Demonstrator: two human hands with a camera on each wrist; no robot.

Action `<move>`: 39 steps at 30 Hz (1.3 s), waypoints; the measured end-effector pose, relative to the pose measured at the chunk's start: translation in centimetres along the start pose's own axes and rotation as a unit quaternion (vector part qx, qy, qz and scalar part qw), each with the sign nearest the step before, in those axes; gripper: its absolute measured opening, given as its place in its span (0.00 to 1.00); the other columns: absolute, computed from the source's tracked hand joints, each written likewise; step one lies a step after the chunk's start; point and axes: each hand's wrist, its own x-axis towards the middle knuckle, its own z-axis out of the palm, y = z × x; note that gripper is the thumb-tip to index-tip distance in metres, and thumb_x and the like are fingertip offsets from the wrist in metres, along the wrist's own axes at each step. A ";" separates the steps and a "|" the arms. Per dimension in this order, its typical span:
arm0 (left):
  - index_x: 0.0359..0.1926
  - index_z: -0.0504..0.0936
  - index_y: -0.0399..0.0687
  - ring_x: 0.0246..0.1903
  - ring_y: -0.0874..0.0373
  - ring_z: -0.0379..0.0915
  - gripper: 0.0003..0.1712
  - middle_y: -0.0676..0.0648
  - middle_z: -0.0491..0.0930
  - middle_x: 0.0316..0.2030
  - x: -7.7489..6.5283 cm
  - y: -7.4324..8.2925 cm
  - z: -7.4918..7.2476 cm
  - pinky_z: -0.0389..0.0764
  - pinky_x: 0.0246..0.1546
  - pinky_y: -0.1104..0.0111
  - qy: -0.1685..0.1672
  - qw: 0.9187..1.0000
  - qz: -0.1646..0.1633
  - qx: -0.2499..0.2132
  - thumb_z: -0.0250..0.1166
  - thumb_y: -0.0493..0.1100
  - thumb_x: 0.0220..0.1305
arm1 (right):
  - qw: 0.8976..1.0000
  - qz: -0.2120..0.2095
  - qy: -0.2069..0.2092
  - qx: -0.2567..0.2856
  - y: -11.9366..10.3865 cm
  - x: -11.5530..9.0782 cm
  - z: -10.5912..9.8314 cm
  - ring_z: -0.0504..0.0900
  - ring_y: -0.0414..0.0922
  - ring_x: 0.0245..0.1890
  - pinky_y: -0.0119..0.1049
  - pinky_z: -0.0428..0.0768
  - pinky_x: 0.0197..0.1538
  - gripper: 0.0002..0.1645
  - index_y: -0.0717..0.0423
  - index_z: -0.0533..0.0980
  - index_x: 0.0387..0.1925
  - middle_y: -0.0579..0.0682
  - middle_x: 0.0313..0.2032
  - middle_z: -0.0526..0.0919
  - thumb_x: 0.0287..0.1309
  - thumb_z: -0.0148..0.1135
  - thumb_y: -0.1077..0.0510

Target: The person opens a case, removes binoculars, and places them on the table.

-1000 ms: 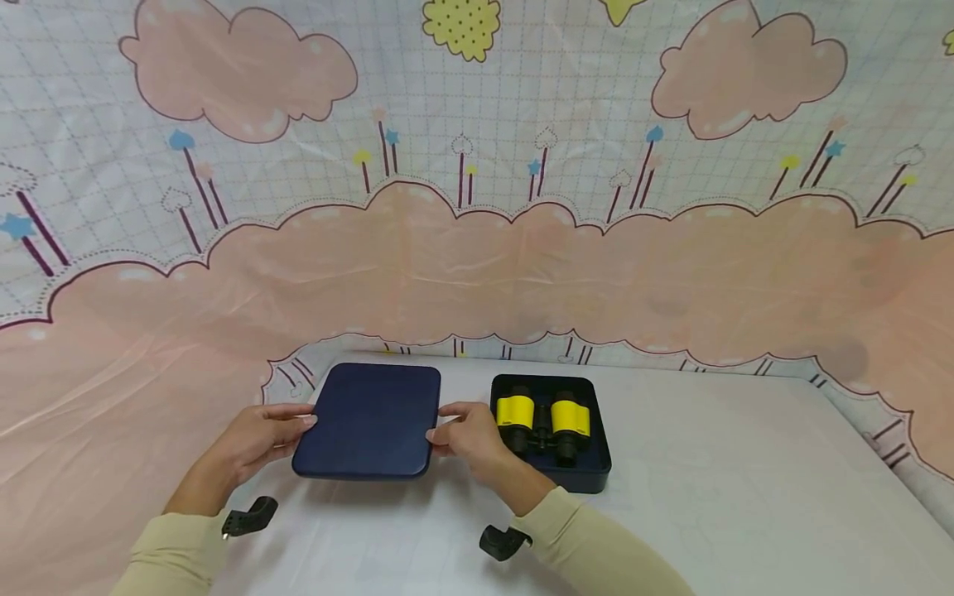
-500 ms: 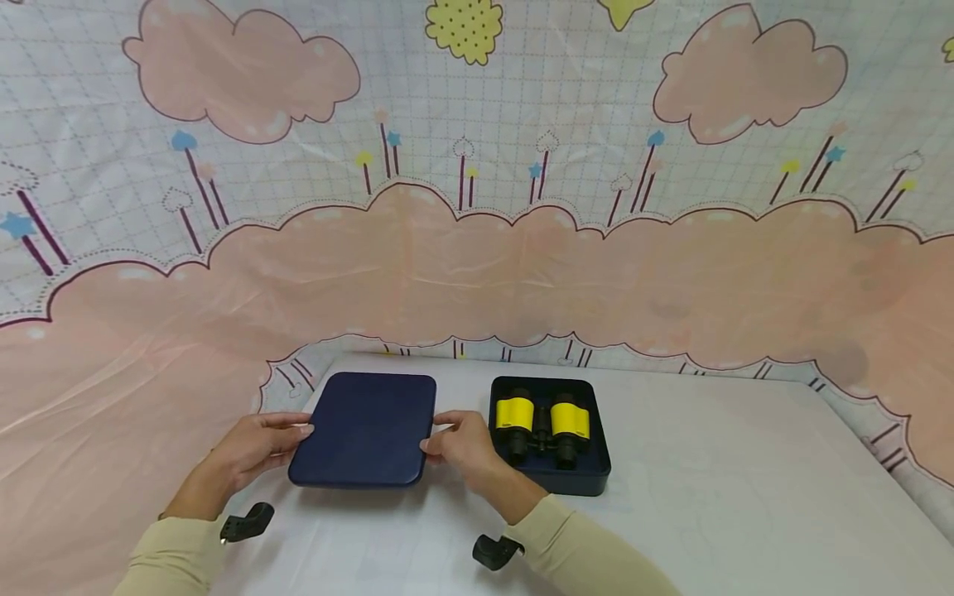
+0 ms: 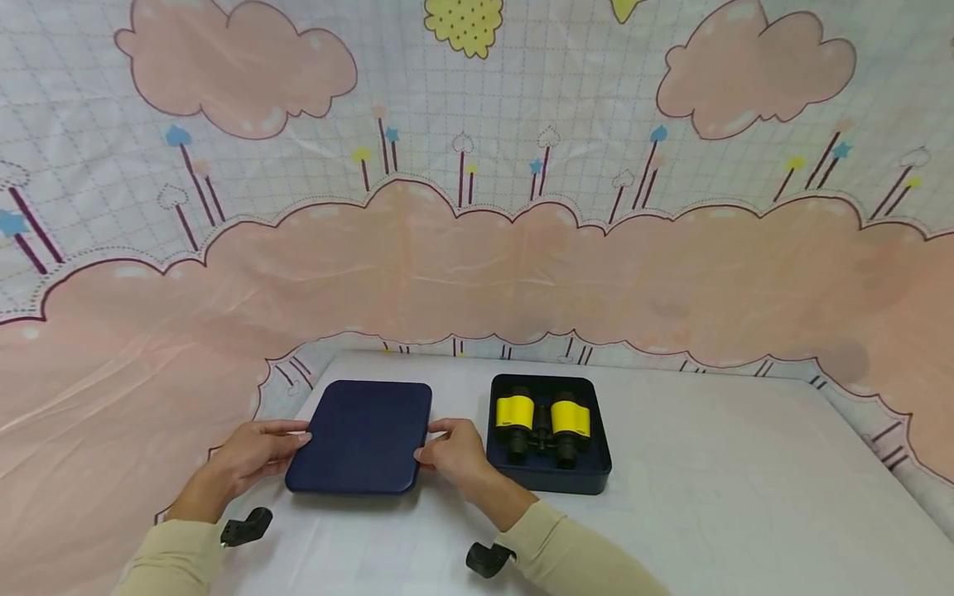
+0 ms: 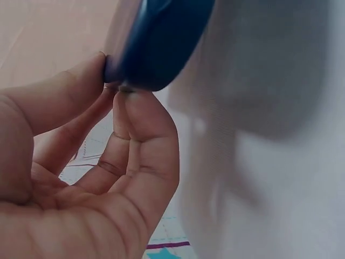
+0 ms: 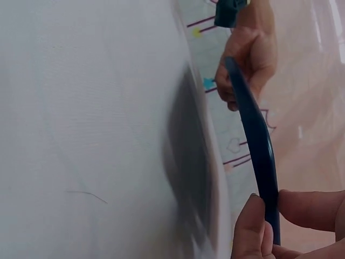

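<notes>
A dark blue lid [image 3: 361, 440], square with rounded corners, is held just above the white table, its shadow visible beneath in the right wrist view. My left hand [image 3: 244, 463] pinches its left edge between thumb and fingers. On the opposite edge, my right hand [image 3: 464, 465] pinches with thumb and fingertips, also seen around the thin blue rim [image 5: 264, 162] in the right wrist view. Right of that hand stands a matching dark blue box [image 3: 551, 482], uncovered. Black binoculars with yellow barrels [image 3: 570, 419] lie inside it.
The white table [image 3: 715, 480] extends right of the box and toward me. Behind it hangs a patterned curtain-like backdrop [image 3: 522, 273] with clouds, which also runs along the left side. Black devices [image 3: 488, 560] are strapped at both wrists.
The lid has come lower and a little nearer to me, shifting slightly left, with both hands still pinching it. The box and binoculars have stayed where they were.
</notes>
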 end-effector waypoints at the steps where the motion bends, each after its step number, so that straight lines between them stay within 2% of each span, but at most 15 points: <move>1: 0.68 0.76 0.31 0.38 0.66 0.80 0.29 0.60 0.87 0.39 0.0 -0.1 0.0 0.85 0.40 0.72 0.002 1.000 -0.002 0.001 0.69 0.40 0.70 | 1.000 0.002 0.000 -0.002 0.1 0.0 0.1 0.88 0.42 0.30 0.38 0.90 0.43 0.30 0.66 0.78 0.61 0.55 0.34 0.84 0.56 0.71 0.71; 5: 0.68 0.75 0.30 0.37 0.66 0.80 0.30 0.59 0.87 0.39 -0.1 -0.4 0.0 0.85 0.39 0.72 0.004 1.000 -0.006 0.001 0.69 0.40 0.70 | 1.000 0.011 0.000 -0.006 0.5 0.1 0.5 0.88 0.42 0.30 0.38 0.90 0.43 0.30 0.66 0.77 0.61 0.55 0.34 0.84 0.55 0.71 0.71; 12: 0.64 0.79 0.31 0.36 0.65 0.82 0.24 0.57 0.88 0.38 0.1 -1.3 -0.1 0.86 0.38 0.72 -0.002 0.999 -0.014 -0.034 0.68 0.37 0.70 | 1.000 0.007 0.000 -0.006 1.3 0.1 1.0 0.89 0.43 0.30 0.38 0.91 0.41 0.31 0.68 0.77 0.60 0.55 0.33 0.85 0.53 0.72 0.73; 15: 0.63 0.80 0.30 0.36 0.65 0.82 0.23 0.57 0.88 0.37 0.2 -1.7 -0.1 0.86 0.38 0.72 -0.001 0.999 -0.014 -0.031 0.67 0.36 0.70 | 1.000 0.005 -0.002 -0.008 1.5 0.0 1.2 0.90 0.44 0.30 0.39 0.91 0.41 0.31 0.69 0.77 0.60 0.55 0.33 0.85 0.53 0.72 0.74; 23: 0.65 0.77 0.26 0.35 0.64 0.81 0.26 0.56 0.88 0.37 0.4 -2.0 0.1 0.86 0.36 0.72 0.021 1.000 -0.022 0.005 0.68 0.36 0.70 | 1.000 0.005 0.005 -0.007 1.9 -0.1 1.6 0.91 0.47 0.32 0.39 0.91 0.40 0.30 0.70 0.77 0.59 0.55 0.33 0.85 0.52 0.72 0.74; 31: 0.65 0.74 0.22 0.37 0.64 0.82 0.28 0.54 0.88 0.39 0.3 -1.6 0.3 0.87 0.39 0.71 0.018 0.999 -0.024 0.020 0.67 0.34 0.69 | 1.000 0.010 -0.001 -0.006 2.1 0.0 1.6 0.92 0.48 0.32 0.40 0.91 0.40 0.31 0.70 0.77 0.59 0.54 0.33 0.84 0.51 0.72 0.75; 39: 0.65 0.74 0.22 0.37 0.62 0.83 0.28 0.51 0.88 0.40 0.3 -1.3 0.8 0.88 0.39 0.69 0.038 0.996 -0.032 0.070 0.68 0.35 0.69 | 1.000 0.020 -0.007 -0.020 2.5 0.3 1.6 0.92 0.49 0.33 0.40 0.91 0.41 0.30 0.70 0.77 0.59 0.55 0.36 0.86 0.52 0.72 0.74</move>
